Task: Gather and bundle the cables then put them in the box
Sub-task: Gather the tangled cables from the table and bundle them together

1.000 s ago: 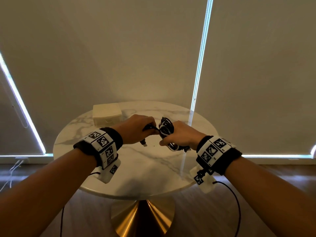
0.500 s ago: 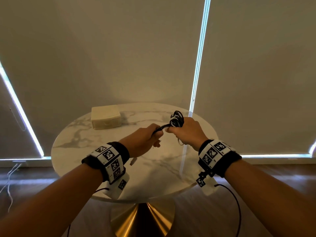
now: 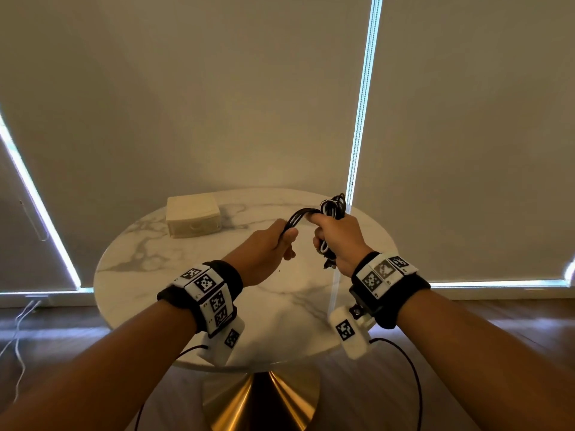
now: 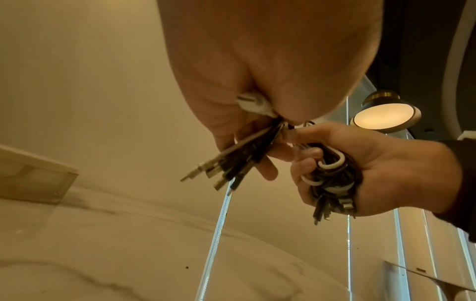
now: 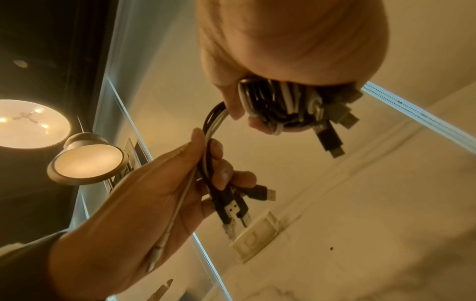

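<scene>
My right hand (image 3: 334,236) grips a coiled bundle of black and white cables (image 3: 333,206) above the round marble table (image 3: 174,269); loops stick out above the fist and plugs hang below it. The same cable bundle (image 5: 280,106) fills the right wrist view. My left hand (image 3: 273,244) grips the loose ends of those cables (image 3: 294,220), and their USB plugs (image 4: 219,169) poke out under its fingers. A short arc of cable joins the two hands. The cream box (image 3: 193,216) sits at the table's far left, its lid closed.
The table stands on a gold cone base (image 3: 258,402) over a wooden floor. Closed roller blinds (image 3: 217,88) hang just behind the table, with bright slits of light between them. A thin white cord (image 3: 18,337) lies on the floor at far left.
Both hands have risen from the table and moved back and to the right. The bundle now stands upright in my right fist, and my left hand has taken hold of several loose ends together.
</scene>
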`<state>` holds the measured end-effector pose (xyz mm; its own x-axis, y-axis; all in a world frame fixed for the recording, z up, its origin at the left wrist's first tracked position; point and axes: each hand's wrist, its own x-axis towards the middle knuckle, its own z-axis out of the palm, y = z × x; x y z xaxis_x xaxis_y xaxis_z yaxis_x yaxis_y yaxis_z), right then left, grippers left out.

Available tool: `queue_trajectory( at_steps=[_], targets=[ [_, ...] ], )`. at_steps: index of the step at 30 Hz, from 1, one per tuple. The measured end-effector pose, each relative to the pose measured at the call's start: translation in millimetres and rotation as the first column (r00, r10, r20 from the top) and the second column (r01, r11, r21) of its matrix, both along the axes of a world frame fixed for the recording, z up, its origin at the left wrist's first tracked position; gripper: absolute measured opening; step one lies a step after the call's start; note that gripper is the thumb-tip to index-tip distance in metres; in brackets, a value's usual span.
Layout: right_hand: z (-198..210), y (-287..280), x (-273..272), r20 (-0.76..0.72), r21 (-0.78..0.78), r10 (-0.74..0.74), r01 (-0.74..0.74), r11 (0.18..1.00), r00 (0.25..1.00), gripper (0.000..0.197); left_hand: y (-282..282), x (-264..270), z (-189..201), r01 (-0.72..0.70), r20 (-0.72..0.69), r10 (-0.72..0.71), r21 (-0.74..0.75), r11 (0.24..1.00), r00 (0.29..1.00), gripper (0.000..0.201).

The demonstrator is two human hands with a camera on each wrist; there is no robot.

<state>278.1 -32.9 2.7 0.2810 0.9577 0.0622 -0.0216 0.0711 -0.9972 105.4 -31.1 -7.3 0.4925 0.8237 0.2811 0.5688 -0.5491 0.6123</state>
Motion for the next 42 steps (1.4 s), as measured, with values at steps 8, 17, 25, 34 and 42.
queue_trajectory(
  at_steps=[8,17,25,34,42],
  targets=[
    [-15,-3,-11,0.004,-0.038,-0.057,0.057,0.998,0.998,0.031,-5,1,7,-0.038,-0.014,0.042,0.189,0.981,0.999,0.040],
    [-13,-6,-13,-0.230,-0.091,-0.064,0.044,0.995,0.971,0.029,-7,-2,6,-0.061,0.008,0.061,0.104,0.993,0.998,0.041],
    [2,3,-18,-0.392,-0.130,-0.110,0.063,0.989,0.913,0.029,-14,15,13,-0.050,-0.043,0.058,0.159,0.986,0.997,0.046],
    [-8,3,-17,-0.327,-0.246,-0.042,-0.042,0.968,0.944,0.036,-12,11,10,-0.133,-0.127,0.204,0.423,0.896,0.971,0.026],
    [-16,-2,-22,-0.369,-0.159,0.116,-0.186,0.970,0.922,0.028,-7,12,0,-0.166,-0.073,0.202,0.342,0.925,0.977,0.026]
  ],
)
